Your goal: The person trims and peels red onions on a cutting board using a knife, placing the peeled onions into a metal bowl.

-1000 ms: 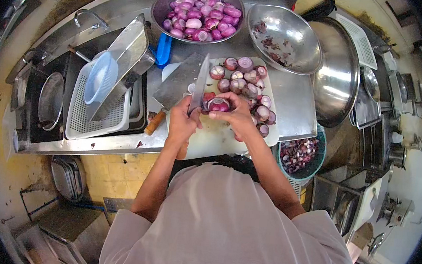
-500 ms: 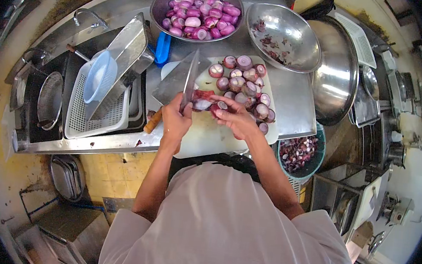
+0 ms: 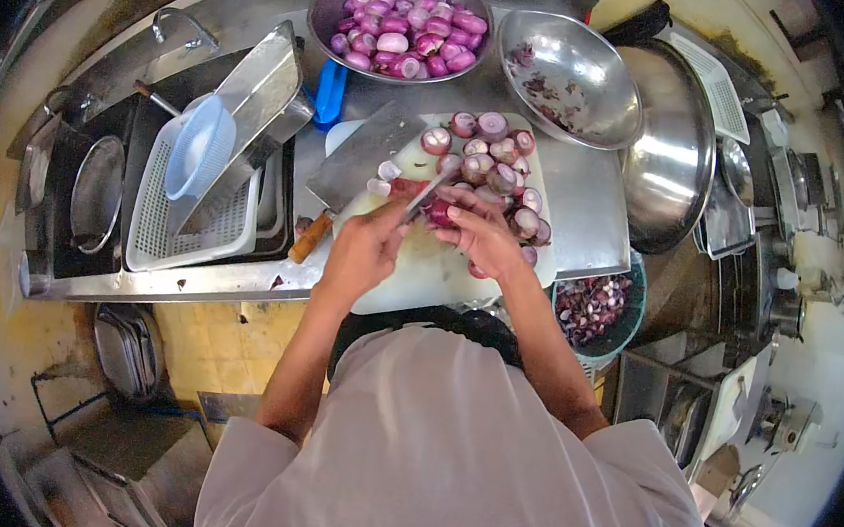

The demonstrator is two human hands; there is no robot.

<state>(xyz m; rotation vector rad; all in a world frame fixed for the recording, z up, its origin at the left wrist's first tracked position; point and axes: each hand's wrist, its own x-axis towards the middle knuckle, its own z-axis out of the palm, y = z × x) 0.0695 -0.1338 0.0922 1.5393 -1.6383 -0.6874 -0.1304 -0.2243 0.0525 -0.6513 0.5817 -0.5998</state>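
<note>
1. A red onion (image 3: 439,213) sits at the fingertips of the right hand (image 3: 485,237), on the side facing the left hand (image 3: 368,249), above a white cutting board (image 3: 410,288).
2. The right hand is partly curled, its thumb and fingers closed around the onion, which shows dark purple between them.
3. The left hand is closed in a fist around a knife (image 3: 430,194); the handle is hidden inside the fist. The blade slants away from the person and toward the right, close beside the onion; whether the two touch cannot be told.
4. Just beyond the right hand, a cluster of trimmed red onions (image 3: 502,152) crowds the board's far right part.
5. Beyond the left hand lies the broad blade of a cleaver (image 3: 366,153), its wooden handle just left of that hand.
6. Nearer the person than both hands, the board is bare down to its front edge, beneath the forearms. To the right of the right hand, past the board, is a bare strip of steel counter (image 3: 592,218).
7. Farther beyond the hands stand a steel bowl (image 3: 325,22) of peeled onions and, to its right, a second bowl (image 3: 605,69) holding scraps.
</note>
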